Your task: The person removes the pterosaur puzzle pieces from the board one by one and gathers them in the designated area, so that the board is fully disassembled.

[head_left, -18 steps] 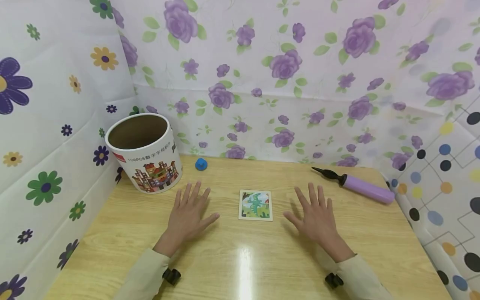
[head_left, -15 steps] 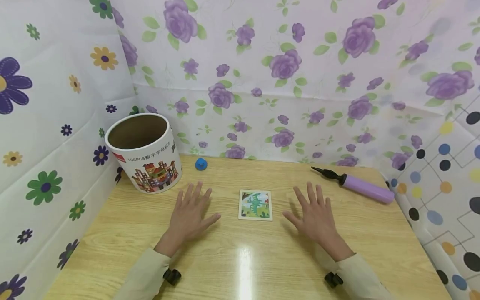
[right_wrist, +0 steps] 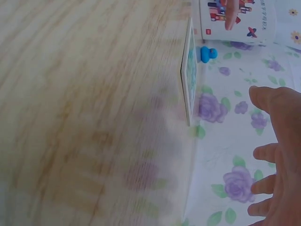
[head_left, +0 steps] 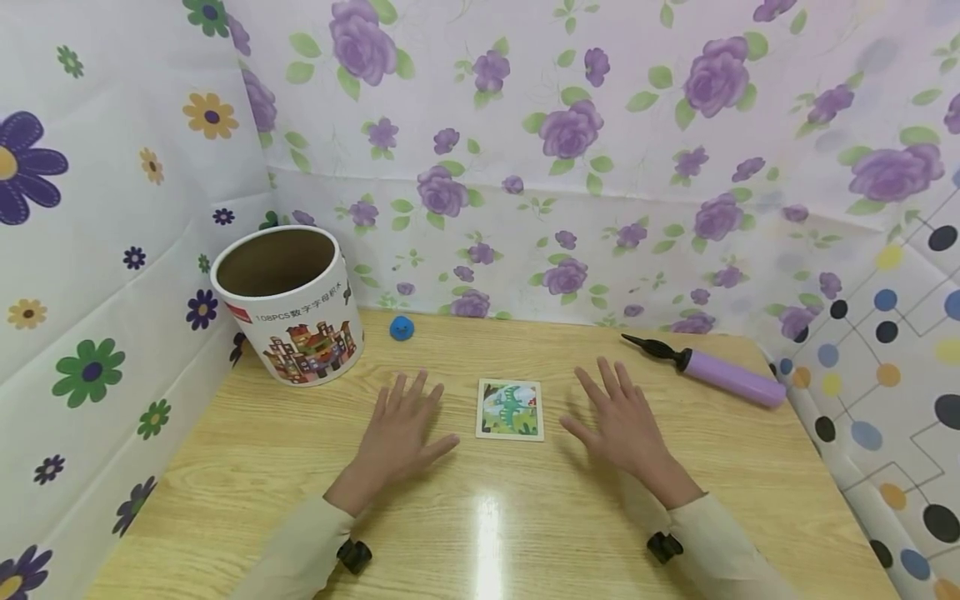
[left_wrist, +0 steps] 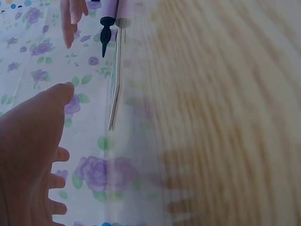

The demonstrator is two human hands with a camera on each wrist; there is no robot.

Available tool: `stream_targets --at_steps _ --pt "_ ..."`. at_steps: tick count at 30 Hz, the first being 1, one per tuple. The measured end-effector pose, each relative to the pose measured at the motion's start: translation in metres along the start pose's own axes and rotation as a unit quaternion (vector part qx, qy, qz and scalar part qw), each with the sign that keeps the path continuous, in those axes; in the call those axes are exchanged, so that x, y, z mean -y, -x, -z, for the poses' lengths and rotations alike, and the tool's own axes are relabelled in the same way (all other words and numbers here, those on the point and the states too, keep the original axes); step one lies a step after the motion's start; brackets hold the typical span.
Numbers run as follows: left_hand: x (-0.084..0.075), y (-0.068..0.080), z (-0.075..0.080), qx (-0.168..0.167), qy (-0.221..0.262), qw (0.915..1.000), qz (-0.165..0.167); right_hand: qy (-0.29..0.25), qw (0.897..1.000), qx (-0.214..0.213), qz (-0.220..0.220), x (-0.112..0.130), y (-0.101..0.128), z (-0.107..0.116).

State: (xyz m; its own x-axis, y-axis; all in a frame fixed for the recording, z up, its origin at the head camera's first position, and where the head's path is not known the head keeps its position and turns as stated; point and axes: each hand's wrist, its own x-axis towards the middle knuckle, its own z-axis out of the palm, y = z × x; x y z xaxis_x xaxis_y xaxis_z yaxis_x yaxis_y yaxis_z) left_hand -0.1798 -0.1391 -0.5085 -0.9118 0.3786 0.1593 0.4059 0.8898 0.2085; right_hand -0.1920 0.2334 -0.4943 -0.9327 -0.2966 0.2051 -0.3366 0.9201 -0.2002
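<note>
Puzzle card [head_left: 510,409] lies flat mid-worktop [head_left: 480,517], square, so no long axis to speak of. Left hand [head_left: 405,429] sits at its 9 o'clock, right hand [head_left: 618,425] at 3 o'clock, both near it but apart, fingers spread, grip wide, holding nothing. The head view shows its dragon picture; wrist views catch only its thin edge [right_wrist: 188,75].

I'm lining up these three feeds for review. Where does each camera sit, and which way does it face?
Head: worn on the head, looks forward and down at the table; shows left hand and right hand either side of the puzzle card.
Left wrist: looks across the tabletop past the left thumb towards the purple pump.
Right wrist: looks past the right-hand fingers towards the blue toy and paper tub.
Both wrist views share the card, edge-on.
</note>
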Motion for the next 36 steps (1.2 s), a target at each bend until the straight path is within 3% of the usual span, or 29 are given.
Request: stream_targets --at_steps 7,17,28,36 --pt "-0.014 -0.004 -0.005 0.018 0.017 0.9986 -0.047 -0.036 0.999 -0.011 0.028 -0.004 -0.011 -0.003" --pt "-0.04 -0.01 -0.013 0.091 0.056 0.9908 -0.083 -0.091 0.994 0.004 0.055 -0.01 -0.035 -0.006" --pt "-0.072 -0.021 -0.028 0.108 0.039 0.9868 -0.114 -0.161 0.984 0.012 0.08 -0.012 -0.059 -0.017" --pt "-0.092 -0.033 -0.037 0.14 0.027 0.9839 -0.108 -0.203 0.974 0.033 0.095 -0.012 -0.076 -0.028"
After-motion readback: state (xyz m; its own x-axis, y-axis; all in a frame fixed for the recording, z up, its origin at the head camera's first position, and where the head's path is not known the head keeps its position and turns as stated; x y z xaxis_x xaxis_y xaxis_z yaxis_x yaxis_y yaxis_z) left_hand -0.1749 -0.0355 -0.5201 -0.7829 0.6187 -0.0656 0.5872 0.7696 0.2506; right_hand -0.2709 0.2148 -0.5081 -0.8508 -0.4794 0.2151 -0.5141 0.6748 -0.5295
